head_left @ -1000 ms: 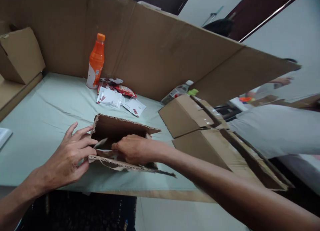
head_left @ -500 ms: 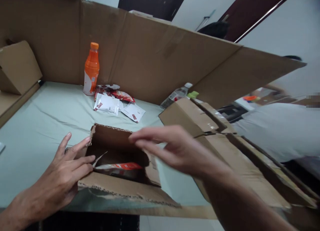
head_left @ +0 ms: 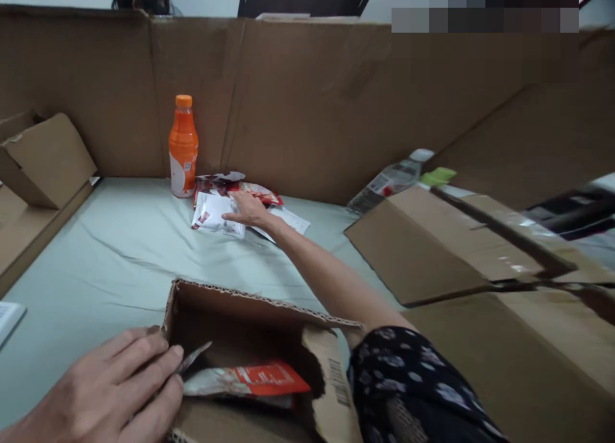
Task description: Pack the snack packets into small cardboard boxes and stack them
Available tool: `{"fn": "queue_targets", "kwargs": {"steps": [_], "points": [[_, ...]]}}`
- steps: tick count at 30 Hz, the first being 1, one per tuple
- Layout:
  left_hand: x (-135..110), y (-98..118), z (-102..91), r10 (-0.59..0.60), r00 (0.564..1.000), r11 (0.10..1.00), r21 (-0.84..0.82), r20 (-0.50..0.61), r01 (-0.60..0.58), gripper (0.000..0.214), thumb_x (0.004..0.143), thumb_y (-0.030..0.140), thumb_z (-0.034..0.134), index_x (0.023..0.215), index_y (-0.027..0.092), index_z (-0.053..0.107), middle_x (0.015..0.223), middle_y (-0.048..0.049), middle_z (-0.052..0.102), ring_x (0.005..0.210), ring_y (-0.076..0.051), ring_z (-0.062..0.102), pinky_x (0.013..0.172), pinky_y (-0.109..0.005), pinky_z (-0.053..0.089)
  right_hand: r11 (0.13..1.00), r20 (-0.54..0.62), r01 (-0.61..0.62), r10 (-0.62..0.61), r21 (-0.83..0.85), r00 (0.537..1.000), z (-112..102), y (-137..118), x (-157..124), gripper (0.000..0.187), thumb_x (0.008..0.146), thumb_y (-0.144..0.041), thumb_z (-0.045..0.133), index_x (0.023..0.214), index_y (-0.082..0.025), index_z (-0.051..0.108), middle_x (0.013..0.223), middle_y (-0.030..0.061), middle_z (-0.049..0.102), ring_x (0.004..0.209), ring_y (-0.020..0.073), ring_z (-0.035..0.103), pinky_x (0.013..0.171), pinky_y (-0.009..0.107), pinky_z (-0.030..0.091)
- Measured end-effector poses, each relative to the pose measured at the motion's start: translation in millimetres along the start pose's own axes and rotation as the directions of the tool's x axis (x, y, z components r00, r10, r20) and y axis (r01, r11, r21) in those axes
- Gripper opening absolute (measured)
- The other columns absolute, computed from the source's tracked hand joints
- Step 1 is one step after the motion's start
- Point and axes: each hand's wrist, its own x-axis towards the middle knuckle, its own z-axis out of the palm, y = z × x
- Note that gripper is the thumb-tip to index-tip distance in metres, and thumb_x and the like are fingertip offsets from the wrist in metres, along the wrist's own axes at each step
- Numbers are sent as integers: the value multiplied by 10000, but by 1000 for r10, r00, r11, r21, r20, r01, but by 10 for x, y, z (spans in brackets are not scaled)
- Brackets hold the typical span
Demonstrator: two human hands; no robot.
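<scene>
- My right hand (head_left: 247, 207): fingers spread over the packet pile, thumb out to the side. No firm hold visible.
- Nearest it: white packet (head_left: 209, 212) under the thumb, red packet (head_left: 269, 194) just behind, 2nd white packet (head_left: 292, 220) beyond the wrist. They overlap, so I'd pinch just 1 by its edge, not rake the pile.
- My left hand (head_left: 120, 392): fingers bent over the left wall of the open box (head_left: 259, 312). Thumb hidden, can't tell how firm. I'd brace lightly; cardboard probably folds.
- Inside: orange-and-white packet (head_left: 271, 376), plus thin strip (head_left: 196, 356) by the left fingers.
- Counter (head_left: 129, 257), right: 2 brown boxes (head_left: 423, 238), contents hidden.
</scene>
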Motion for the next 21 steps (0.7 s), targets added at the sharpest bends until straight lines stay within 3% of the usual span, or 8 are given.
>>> {"fn": "queue_targets", "kwargs": {"steps": [3,6,10,14,16,19,20,21], "points": [[132,-11,43,-16,999,999,42,37,14,342,841,102,481,1126,183,654,1101,-101,789,938,-235,720,862,-348,593,999,-1,33,-33,10,999,34,74,28,427,1002,-438,621,1337,-174,610,1361,104,610,1166,261,642,981,488,562],[259,37,11,-82,985,997,7,151,82,319,861,122,452,1107,190,643,1087,-111,785,870,-243,730,740,-354,592,997,-11,43,-43,58,999,13,90,-35,471,1008,-480,587,1301,-113,628,1259,77,650,1111,221,659,966,387,544],[339,70,-89,-116,922,975,-135,368,177,322,919,100,443,1148,219,636,1145,-75,767,1010,-245,717,873,-382,571,984,-41,74,-68,163,997,-115,52,-225,505,942,-462,477,1020,-15,699,902,-64,655,907,68,632,796,158,410],[271,37,-118,-64,877,924,-303,476,232,332,952,75,471,1174,253,643,1128,-45,746,995,-213,685,919,-361,533,963,-188,96,-49,251,981,-479,1,-700,120,831,-229,718,797,-139,646,748,-79,632,684,53,540,637,178,406],[217,15,-100,-49,869,913,-330,492,239,339,955,64,482,1165,264,658,1053,-30,741,927,-200,676,891,-345,525,897,-417,226,-52,379,908,-747,-96,-1091,136,819,-221,764,805,-191,633,773,-59,642,672,88,549,626,227,452],[166,-17,-49,-17,878,916,-344,478,205,316,937,62,504,1108,261,680,949,-20,725,849,-191,655,833,-319,514,691,-732,533,-7,489,681,-1099,-420,-1780,209,765,-304,859,846,-249,675,853,-26,670,751,145,612,680,307,524],[162,-26,-31,-7,888,921,-343,460,185,302,929,65,513,1087,256,685,916,-20,719,824,-190,648,811,-312,511,669,-753,558,5,491,657,-1170,-564,-2002,216,755,-309,873,876,-265,700,884,-17,683,783,160,631,696,323,538],[164,-32,-15,-1,900,927,-336,437,164,290,924,68,518,1071,250,688,886,-21,713,799,-189,642,789,-307,507,683,-745,540,9,492,667,-1211,-713,-2205,188,778,-299,858,896,-279,714,895,-14,693,790,165,643,697,327,547]]}}
